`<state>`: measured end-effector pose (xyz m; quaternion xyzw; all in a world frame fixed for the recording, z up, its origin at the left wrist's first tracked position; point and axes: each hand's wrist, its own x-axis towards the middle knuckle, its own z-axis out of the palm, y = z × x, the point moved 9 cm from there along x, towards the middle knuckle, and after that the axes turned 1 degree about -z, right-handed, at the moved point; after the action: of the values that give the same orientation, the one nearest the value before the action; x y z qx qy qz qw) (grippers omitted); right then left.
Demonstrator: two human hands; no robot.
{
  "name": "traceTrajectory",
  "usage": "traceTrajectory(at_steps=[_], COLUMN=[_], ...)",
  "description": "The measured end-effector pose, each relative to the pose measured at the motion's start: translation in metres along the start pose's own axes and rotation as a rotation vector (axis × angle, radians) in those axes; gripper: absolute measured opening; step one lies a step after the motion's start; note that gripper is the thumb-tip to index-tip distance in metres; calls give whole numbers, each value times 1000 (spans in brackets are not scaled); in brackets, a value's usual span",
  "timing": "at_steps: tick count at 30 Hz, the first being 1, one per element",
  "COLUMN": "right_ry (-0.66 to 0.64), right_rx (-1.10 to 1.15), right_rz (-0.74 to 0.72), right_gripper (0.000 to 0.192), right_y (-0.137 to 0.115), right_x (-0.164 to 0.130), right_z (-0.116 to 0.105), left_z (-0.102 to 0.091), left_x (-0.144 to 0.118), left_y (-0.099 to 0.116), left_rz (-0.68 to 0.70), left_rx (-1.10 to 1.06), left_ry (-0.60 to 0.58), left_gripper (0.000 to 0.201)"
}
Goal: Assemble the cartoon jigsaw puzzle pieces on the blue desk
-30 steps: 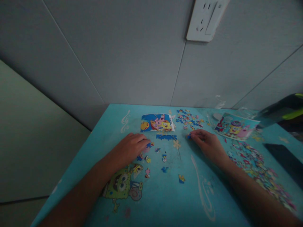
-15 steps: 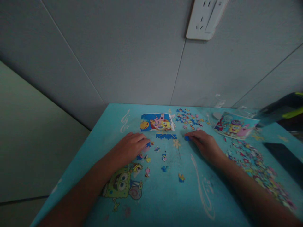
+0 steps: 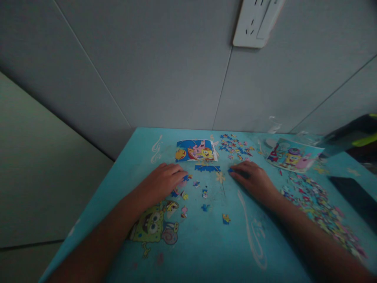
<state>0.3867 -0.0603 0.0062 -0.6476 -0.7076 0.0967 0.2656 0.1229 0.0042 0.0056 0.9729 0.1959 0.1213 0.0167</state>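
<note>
The right hand [image 3: 255, 180] now lies palm down on the turquoise surface [image 3: 206, 243], its fingertips on a small blue puzzle piece [image 3: 231, 170]. Over the last second that piece has slid leftward under the fingers, from a spot further right to just right of the short blue strip of joined pieces [image 3: 207, 168]; piece and strip are near each other but not yet touching. The fingers press the piece flat rather than pinching it, so the hand is loosely spread on it, not closed around it.

The left hand [image 3: 163, 181] has barely moved. It rests palm down, fingers gently curled, its fingertips at a few loose pieces [image 3: 185, 179] to the left of the strip; whether it holds one cannot be told.

Just beyond the strip lies the assembled picture section [image 3: 196, 151]. More scattered pieces [image 3: 204, 194] sit on the near side, between the two forearms, and a far cluster of pieces [image 3: 235, 147] lies beyond the right hand. To the right are a printed cartoon card [image 3: 291, 158] and a long heap of pieces [image 3: 321, 214].

Judging from the shift, the blue piece is being brought up to the strip's right end, where its colour matches.
</note>
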Motion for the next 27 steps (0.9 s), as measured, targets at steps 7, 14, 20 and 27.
traceTrajectory(at_steps=[7, 14, 20, 27], right_ry=[-19, -79, -212, -287], right_rx=[2, 44, 117, 142], right_rz=[-23, -105, -220, -342], right_gripper=[25, 26, 24, 22], right_y=[-1, -18, -45, -73], right_x=[1, -3, -12, -22], right_z=[1, 6, 21, 31], left_z=[-4, -22, -25, -27], left_x=[-1, -4, -5, -8], left_y=[-12, -32, -43, -49], left_rz=[-43, -169, -310, -409], left_rx=[-164, -287, -390, -485], left_ry=[26, 125, 139, 188], left_gripper=[27, 24, 16, 18])
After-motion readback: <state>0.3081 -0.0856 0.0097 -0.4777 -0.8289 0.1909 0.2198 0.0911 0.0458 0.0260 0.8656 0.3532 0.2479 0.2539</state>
